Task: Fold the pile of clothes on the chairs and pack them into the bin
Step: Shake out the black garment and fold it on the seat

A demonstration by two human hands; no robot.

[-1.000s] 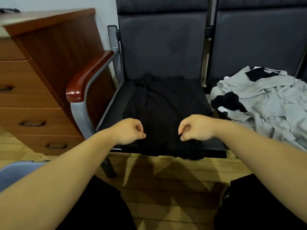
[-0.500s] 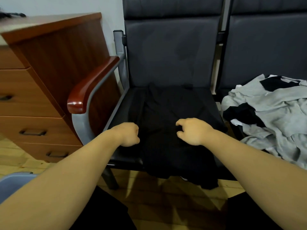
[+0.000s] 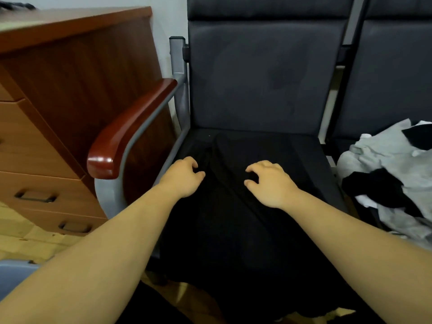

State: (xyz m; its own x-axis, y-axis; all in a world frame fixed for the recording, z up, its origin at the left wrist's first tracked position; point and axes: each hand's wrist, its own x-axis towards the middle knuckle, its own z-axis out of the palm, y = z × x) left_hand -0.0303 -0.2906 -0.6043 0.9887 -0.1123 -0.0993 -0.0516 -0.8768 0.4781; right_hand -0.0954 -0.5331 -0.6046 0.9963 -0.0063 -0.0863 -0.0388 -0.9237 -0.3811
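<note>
A black garment [image 3: 236, 206] lies spread over the seat of the left chair [image 3: 257, 78] and hangs past its front edge. My left hand [image 3: 183, 177] rests on the cloth's left side, fingers curled and pinching a ridge of fabric. My right hand [image 3: 270, 182] sits a little to the right on the same garment, thumb and forefinger hooked in a looser pinch on the cloth. A pile of grey and black clothes [image 3: 392, 157] lies crumpled on the chair to the right. A corner of the blue-grey bin [image 3: 14, 273] shows at the lower left, mostly hidden by my left forearm.
A wooden chest of drawers [image 3: 58, 113] stands close on the left. The chair's red-brown armrest [image 3: 131, 127] on a grey metal frame juts out between it and the seat. Wooden floor [image 3: 28, 242] lies below.
Both hands have moved from the seat's front edge toward the backrest, staying on the black garment. The view has moved closer to the chair.
</note>
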